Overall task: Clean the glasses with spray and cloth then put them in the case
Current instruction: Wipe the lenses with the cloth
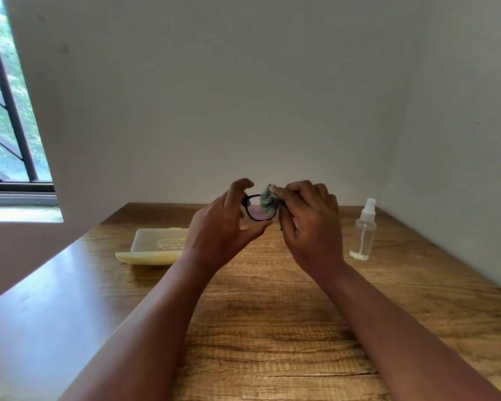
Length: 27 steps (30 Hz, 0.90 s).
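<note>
Head view: left hand (pixel 223 224) pinches the glasses (pixel 258 209) by the frame above the desk (pixel 272 314), right hand (pixel 307 224) grips the cloth (pixel 268 199) against a lens. Wiping stage by the look of it; spray bottle (pixel 363 230) stands at right, open case (pixel 156 247) waits at left, casing not yet done.

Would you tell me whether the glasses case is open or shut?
Open: the case lies on the table with its lid folded back.
</note>
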Available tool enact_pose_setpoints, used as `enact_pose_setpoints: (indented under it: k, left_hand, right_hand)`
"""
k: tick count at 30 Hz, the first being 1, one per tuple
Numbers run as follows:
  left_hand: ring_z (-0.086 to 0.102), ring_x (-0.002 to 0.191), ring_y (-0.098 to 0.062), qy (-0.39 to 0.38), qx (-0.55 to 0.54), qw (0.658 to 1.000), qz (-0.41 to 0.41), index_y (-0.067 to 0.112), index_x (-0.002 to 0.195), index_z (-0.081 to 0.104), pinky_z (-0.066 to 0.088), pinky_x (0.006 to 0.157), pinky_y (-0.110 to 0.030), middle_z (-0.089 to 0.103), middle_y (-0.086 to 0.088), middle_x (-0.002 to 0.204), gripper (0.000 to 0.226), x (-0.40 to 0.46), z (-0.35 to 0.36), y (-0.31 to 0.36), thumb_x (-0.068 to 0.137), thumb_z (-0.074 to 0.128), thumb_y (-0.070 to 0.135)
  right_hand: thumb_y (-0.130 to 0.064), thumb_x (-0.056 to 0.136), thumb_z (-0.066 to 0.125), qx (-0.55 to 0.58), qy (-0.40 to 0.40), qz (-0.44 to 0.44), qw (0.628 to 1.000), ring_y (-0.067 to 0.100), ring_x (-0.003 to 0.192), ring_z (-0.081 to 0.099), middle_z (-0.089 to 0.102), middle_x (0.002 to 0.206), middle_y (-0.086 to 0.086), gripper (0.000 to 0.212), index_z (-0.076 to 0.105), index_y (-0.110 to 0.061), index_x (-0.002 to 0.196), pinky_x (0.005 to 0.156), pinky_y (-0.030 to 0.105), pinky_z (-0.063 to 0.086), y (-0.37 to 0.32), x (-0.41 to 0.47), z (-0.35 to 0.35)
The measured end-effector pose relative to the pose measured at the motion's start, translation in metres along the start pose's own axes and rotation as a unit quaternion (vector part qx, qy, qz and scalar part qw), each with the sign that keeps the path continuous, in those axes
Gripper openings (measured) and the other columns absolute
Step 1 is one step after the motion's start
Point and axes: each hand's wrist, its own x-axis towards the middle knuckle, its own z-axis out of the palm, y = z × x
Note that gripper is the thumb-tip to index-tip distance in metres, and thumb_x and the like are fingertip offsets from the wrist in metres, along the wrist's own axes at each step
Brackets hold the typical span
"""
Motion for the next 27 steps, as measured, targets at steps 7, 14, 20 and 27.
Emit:
enact_pose_setpoints:
  k: [7,14,20,27]
  left_hand:
    - [0.071,0.076,-0.029,-0.006,0.013,1.000,0.010,0.008,0.123,0.053,0.040,0.060,-0.023,0.072,-0.005,0.099,0.063,-0.001,-0.002,0.001,0.075,0.080,0.037]
    - [0.070,0.074,-0.014,0.006,0.016,1.000,-0.007,0.014,0.121,0.050,0.042,0.056,-0.021,0.070,0.005,0.095,0.063,0.001,0.000,-0.002,0.075,0.076,0.048]
    - [0.071,0.077,-0.019,0.006,0.014,1.000,0.000,0.010,0.121,0.055,0.042,0.060,-0.022,0.071,0.000,0.100,0.059,-0.001,0.000,-0.003,0.074,0.081,0.036]
    - [0.072,0.074,-0.020,0.010,0.013,1.000,0.000,0.012,0.119,0.054,0.045,0.057,-0.023,0.072,0.000,0.096,0.058,0.000,0.001,-0.002,0.075,0.078,0.042]
  right_hand:
    - [-0.010,0.086,0.060,0.034,-0.055,-0.106,0.992,0.022,0.100,0.054,0.064,0.110,0.002,0.031,0.069,-0.014,0.116,0.080,0.037,0.041,-0.017,-0.001,0.003]
    - [-0.012,0.085,0.055,-0.033,-0.013,-0.015,0.999,0.026,0.097,0.055,0.063,0.105,0.003,0.034,0.069,-0.015,0.116,0.075,0.036,0.038,-0.003,0.001,-0.003]
    - [-0.014,0.087,0.058,0.009,-0.050,-0.088,0.995,0.023,0.096,0.054,0.063,0.104,0.003,0.031,0.068,-0.012,0.116,0.078,0.037,0.041,-0.009,-0.004,-0.004]
    - [-0.016,0.089,0.055,-0.028,-0.032,-0.052,0.998,0.023,0.099,0.056,0.064,0.109,0.001,0.033,0.068,-0.015,0.120,0.079,0.036,0.038,-0.010,0.000,0.002]
